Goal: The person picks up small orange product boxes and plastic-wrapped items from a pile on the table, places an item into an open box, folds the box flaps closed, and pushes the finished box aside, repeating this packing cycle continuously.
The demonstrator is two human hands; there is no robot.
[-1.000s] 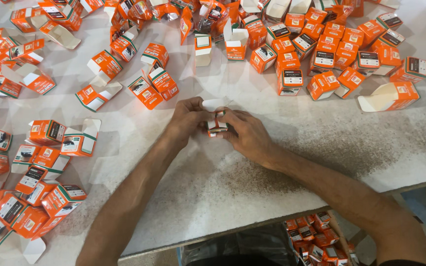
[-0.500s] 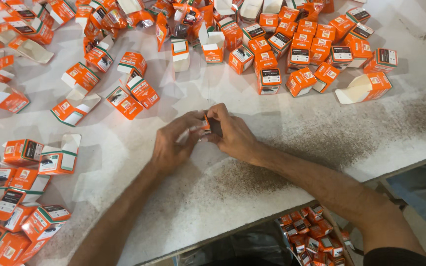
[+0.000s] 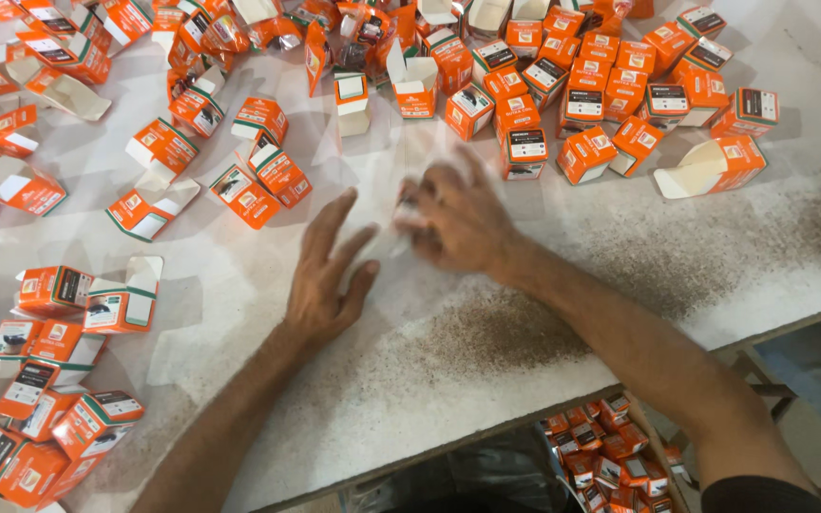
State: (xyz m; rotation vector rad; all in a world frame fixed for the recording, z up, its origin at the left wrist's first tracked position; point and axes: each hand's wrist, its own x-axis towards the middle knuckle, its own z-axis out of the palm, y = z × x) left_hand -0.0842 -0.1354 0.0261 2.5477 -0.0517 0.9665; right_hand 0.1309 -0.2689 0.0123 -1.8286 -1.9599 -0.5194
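**Hands over the white surface, between heaps of orange cartons**

Left hand (image 3: 330, 280): lies palm-down and flat on the white surface (image 3: 486, 380), fingers spread wide, holding nothing. It sits in the bare patch amid the boxes.

Right hand (image 3: 458, 220): just beside the left, towards the far heap, blurred by motion. Fingers look curled loosely over something small and pale at the fingertips; the blur hides what it is, and whether it is gripped or only touched cannot be told.

Nearest things: a closed orange carton (image 3: 527, 152) stands just beyond the right hand's fingers; an open carton with its flap up (image 3: 415, 84) stands further back. To the left of the left hand lie two closed cartons (image 3: 263, 185) touching each other. An open, empty carton (image 3: 710, 169) lies on its side, well apart to the right. More cartons are heaped along the far edge and the left side; a bin of the same cartons (image 3: 601, 456) shows below the near edge.

Judgement on handling: the cartons are light card and will slide or crush easily. Steadying one with the flat left hand while the right works the flap with fingertips alone would keep the panels square. Slower motion would help placement among such crowded stock.
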